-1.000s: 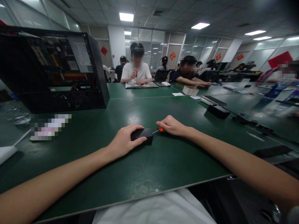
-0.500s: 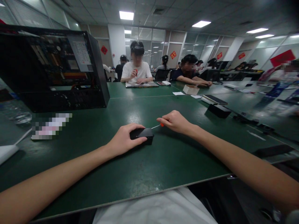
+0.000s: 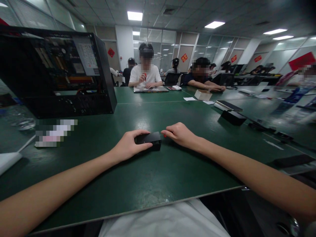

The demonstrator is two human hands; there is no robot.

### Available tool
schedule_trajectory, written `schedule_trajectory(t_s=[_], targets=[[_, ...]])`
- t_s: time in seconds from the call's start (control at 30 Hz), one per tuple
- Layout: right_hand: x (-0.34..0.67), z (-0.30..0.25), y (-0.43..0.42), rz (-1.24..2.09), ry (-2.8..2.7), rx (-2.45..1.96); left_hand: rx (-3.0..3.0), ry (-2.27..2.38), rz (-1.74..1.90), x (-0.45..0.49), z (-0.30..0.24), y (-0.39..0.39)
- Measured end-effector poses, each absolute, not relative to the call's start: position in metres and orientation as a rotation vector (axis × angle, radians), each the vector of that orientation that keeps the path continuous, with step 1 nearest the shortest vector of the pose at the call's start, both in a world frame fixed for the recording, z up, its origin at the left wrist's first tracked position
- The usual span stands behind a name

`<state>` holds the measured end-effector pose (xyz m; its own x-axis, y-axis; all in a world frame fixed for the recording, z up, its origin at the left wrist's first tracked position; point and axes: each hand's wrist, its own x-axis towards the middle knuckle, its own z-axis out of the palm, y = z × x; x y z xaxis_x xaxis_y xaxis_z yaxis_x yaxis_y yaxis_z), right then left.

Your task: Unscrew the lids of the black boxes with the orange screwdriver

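A small black box [image 3: 155, 144] rests on the green table in front of me. My left hand [image 3: 132, 144] is closed around its left part, fingers on the far side and thumb on the near side. The box's top panel [image 3: 152, 136] looks slightly raised at the right end. In my right hand [image 3: 179, 133], the fist is wrapped around a screwdriver [image 3: 165, 135] with a red-orange handle, mostly hidden by the fingers. Little of its shaft shows between the fist and the box's right end; I cannot tell how far the tip reaches in.
An open computer case [image 3: 103, 75] stands at the left. At the right lie a black box-shaped part [image 3: 233, 118], a dark flat device [image 3: 228, 105] and cables. A small open carton [image 3: 203, 94] sits farther back. Across the table, a person in a white shirt [image 3: 145, 75] holds a red-handled tool.
My right hand has moved left and slightly down, bringing the screwdriver closer to the box, and less shaft shows. The top panel looks more raised. My left hand keeps its hold.
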<state>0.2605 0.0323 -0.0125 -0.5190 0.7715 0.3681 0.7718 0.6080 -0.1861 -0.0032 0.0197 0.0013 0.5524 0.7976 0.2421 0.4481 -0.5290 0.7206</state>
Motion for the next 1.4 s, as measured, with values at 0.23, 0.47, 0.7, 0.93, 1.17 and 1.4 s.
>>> schedule_trajectory(t_s=[0.23, 0.47, 0.7, 0.93, 1.17, 1.4], targets=[[0.273, -0.007, 0.039, -0.132, -2.448, -1.134, 2.240, 0.974, 0.688, -0.014, 0.005, 0.024], [0.290, -0.004, 0.047, -0.110, -2.461, -1.052, 2.187, 0.979, 0.627, -0.027, 0.005, 0.033], [0.282, 0.000, 0.038, -0.099, -2.575, -0.873, 2.190, 0.919, 0.623, -0.017, 0.004, 0.025], [0.296, 0.007, 0.042, -0.019, -2.681, -0.931, 2.182, 0.978, 0.666, -0.015, 0.005, 0.022], [0.304, 0.014, 0.044, 0.012, -2.673, -1.012, 2.136, 0.950, 0.653, -0.017, 0.003, 0.027], [0.297, 0.014, 0.039, 0.252, -2.741, -0.962, 2.137, 0.927, 0.641, -0.016, 0.003, 0.027]])
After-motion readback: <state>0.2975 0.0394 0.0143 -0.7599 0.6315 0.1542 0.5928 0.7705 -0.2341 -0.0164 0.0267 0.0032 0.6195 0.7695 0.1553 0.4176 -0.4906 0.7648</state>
